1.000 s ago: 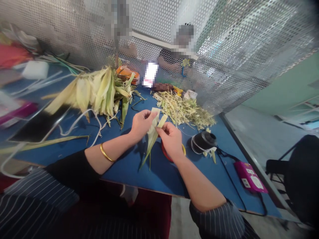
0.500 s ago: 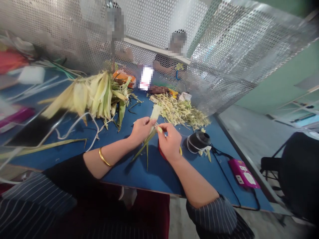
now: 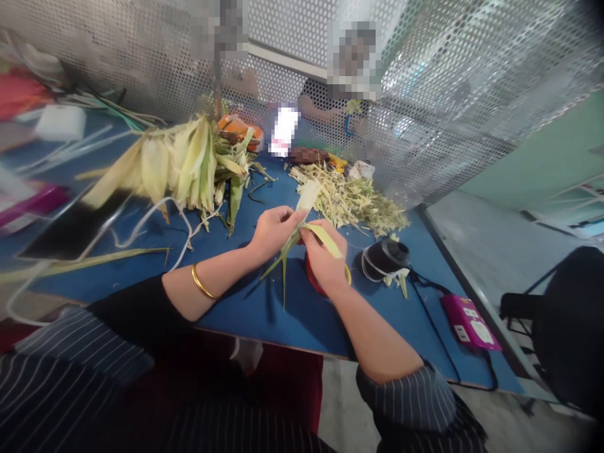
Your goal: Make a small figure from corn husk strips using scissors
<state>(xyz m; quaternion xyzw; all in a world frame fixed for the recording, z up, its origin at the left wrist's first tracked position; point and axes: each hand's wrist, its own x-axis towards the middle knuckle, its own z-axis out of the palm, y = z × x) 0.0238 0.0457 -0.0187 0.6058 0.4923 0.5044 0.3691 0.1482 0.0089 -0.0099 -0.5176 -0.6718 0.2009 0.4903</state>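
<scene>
From my feed, I note the left hand (image 3: 272, 231) with its fingers pinching a corn husk (image 3: 308, 195) above the bench (image 3: 292, 328). The right hand's (image 3: 327, 263) fingers grip a narrow strip (image 3: 326, 240) just beside it.

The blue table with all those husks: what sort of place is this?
Probably a handcraft workshop, though I can't be certain: the blue table bears a bundle of pale husks and a heap of shredded strips.
</scene>
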